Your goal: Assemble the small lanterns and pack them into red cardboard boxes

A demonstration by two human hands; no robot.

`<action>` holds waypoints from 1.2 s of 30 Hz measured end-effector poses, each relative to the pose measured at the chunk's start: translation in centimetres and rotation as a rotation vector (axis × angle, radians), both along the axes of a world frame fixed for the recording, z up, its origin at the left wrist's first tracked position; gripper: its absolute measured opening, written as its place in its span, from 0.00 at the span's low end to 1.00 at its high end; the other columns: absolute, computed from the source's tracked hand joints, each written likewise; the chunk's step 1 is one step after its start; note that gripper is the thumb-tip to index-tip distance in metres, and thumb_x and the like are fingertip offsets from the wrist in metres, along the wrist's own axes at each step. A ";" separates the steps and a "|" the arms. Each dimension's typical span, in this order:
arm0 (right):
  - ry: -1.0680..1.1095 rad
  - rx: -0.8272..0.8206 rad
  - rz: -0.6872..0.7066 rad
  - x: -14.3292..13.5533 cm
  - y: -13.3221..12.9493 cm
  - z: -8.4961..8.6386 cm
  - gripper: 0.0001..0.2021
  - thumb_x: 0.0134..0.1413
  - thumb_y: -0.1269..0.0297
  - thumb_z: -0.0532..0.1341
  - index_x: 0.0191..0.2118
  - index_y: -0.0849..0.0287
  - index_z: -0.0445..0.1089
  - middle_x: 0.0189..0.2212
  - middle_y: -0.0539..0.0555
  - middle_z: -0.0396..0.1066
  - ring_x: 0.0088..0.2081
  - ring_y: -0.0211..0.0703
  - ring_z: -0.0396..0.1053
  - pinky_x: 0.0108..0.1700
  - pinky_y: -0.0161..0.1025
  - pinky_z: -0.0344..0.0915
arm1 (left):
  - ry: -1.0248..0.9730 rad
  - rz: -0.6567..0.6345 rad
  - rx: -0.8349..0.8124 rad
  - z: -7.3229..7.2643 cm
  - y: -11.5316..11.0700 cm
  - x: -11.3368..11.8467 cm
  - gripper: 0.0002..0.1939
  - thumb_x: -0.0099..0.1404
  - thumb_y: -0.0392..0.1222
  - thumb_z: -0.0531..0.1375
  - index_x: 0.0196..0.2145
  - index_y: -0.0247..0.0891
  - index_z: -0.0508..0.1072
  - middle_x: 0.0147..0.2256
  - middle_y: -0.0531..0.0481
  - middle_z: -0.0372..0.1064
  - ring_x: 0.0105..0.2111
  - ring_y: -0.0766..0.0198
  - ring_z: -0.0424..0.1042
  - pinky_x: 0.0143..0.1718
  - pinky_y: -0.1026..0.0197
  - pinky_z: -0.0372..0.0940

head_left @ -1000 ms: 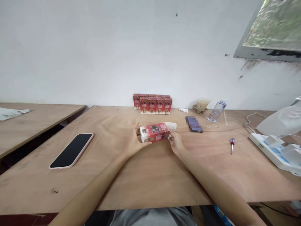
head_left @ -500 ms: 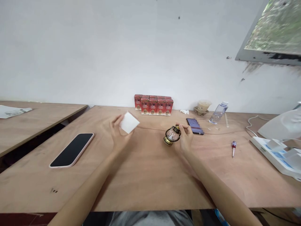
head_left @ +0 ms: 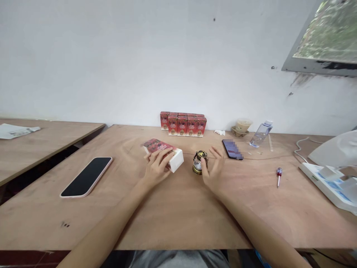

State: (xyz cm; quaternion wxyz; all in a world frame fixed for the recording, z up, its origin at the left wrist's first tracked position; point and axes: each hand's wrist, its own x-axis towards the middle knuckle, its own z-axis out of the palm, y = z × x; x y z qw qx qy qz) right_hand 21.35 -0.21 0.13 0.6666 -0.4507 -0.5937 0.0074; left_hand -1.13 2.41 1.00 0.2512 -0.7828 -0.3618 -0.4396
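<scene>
A small brass-coloured lantern (head_left: 198, 167) with a clear globe stands upright on the wooden table. Close at its right side is my right hand (head_left: 214, 169), fingers spread, the thumb in front of the lantern's edge; whether it touches is hard to tell. My left hand (head_left: 156, 167) is wrapped round a red printed carton (head_left: 156, 145), held tilted over the table. The carton's white end (head_left: 176, 161) points right, toward the lantern.
Several red boxes (head_left: 182, 125) stand in rows against the wall. A pink-edged phone (head_left: 87, 177) lies left. To the right are another phone (head_left: 232, 149), a lidded cup (head_left: 241, 127), a bottle (head_left: 261, 134), a screwdriver (head_left: 279, 176) and a power strip (head_left: 326, 186).
The lantern has gone from tilted in my right hand to upright on the table, and the right fingers have spread. My left hand has turned the carton and brought it right, nearer the lantern.
</scene>
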 end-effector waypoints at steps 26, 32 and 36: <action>0.039 -0.259 0.416 -4.0 -2.3 -0.8 0.13 0.43 0.71 0.57 0.38 0.56 0.57 0.35 0.52 0.60 0.38 0.41 0.63 0.41 0.41 0.64 | 0.103 -0.079 0.055 0.9 -0.8 1.0 0.30 0.62 0.46 0.57 0.60 0.39 0.55 0.51 0.40 0.68 0.53 0.54 0.66 0.56 0.53 0.49; -0.138 -0.277 0.346 -4.1 -2.6 -0.2 0.11 0.48 0.73 0.53 0.37 0.56 0.68 0.38 0.54 0.59 0.44 0.45 0.62 0.49 0.44 0.60 | 0.093 -0.023 0.111 0.9 -0.9 0.9 0.26 0.63 0.40 0.56 0.59 0.42 0.58 0.49 0.44 0.70 0.49 0.57 0.70 0.59 0.52 0.41; -0.107 -0.318 0.380 -4.0 -2.5 -0.3 0.11 0.49 0.71 0.55 0.39 0.54 0.69 0.44 0.56 0.59 0.50 0.46 0.61 0.55 0.46 0.57 | 0.108 -0.018 0.122 1.1 -1.1 0.9 0.26 0.63 0.38 0.55 0.59 0.42 0.58 0.48 0.43 0.71 0.48 0.58 0.70 0.58 0.54 0.41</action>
